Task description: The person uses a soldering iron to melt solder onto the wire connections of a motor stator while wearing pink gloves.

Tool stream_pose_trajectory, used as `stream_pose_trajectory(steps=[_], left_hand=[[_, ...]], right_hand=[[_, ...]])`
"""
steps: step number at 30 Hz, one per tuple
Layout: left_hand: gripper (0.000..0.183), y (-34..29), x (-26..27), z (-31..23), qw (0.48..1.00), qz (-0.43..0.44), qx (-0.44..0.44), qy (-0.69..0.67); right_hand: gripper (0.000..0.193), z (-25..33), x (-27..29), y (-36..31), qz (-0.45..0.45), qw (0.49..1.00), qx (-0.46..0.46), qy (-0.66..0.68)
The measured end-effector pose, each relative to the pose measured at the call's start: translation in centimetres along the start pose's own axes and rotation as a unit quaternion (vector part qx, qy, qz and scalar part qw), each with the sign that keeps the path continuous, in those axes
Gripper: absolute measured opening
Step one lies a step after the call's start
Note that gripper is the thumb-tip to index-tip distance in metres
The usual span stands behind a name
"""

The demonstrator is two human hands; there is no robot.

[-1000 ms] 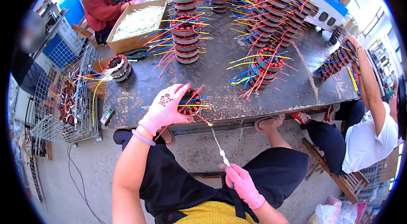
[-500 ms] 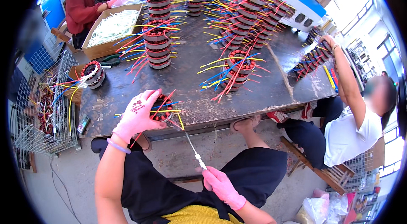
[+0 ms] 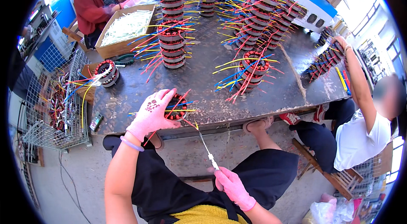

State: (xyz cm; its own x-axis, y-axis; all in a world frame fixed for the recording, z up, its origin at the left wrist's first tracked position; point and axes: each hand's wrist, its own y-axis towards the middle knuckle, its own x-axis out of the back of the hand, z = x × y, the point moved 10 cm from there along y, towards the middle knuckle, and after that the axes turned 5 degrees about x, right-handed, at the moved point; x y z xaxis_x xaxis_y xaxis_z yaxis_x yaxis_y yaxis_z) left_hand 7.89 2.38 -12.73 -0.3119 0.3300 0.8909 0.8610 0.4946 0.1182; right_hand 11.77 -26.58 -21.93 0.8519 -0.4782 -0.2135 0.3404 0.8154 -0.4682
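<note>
A person's left hand [image 3: 152, 116], in a pink glove, clasps a ring-shaped wound motor stator [image 3: 183, 106] between thumb and fingers at the near edge of a dark, scuffed table [image 3: 203, 82]. The right hand [image 3: 233, 186], also gloved, has its fingers closed around a thin rod tool [image 3: 210, 157] with a white handle. The tool's tip meets or nearly meets 1 of the stator's leads; it is too small to tell. Behind, 1 tall stator stack [image 3: 173, 48] bristles with red, blue and yellow leads.
</note>
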Motion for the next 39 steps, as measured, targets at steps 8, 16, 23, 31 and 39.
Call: stream_pose_trajectory(steps=[8,16,23,31,39], left_hand=[[0.1,0.06,-0.15,-0.16,1.0,0.001,0.001,0.001],[0.101,0.11,-0.29,-0.03,1.0,0.005,0.005,0.003],[0.102,0.04,-0.17,-0.12,1.0,0.0,-0.001,0.003],[0.102,0.02,-0.11,-0.15,1.0,-0.005,-0.005,0.001],[0.104,0.05,-0.39,0.08,1.0,0.003,0.002,0.005]], right_hand=[[0.035,-0.36,-0.02,0.12,-0.001,1.0,-0.003,0.019],[0.036,-0.2,0.14,0.07,0.001,1.0,0.005,-0.015],[0.036,-0.15,0.14,0.07,-0.005,1.0,0.004,-0.011],[0.035,0.08,-0.05,-0.06,-0.004,1.0,0.005,0.015],[0.036,-0.1,-0.08,0.05,-0.002,1.0,-0.001,0.025]])
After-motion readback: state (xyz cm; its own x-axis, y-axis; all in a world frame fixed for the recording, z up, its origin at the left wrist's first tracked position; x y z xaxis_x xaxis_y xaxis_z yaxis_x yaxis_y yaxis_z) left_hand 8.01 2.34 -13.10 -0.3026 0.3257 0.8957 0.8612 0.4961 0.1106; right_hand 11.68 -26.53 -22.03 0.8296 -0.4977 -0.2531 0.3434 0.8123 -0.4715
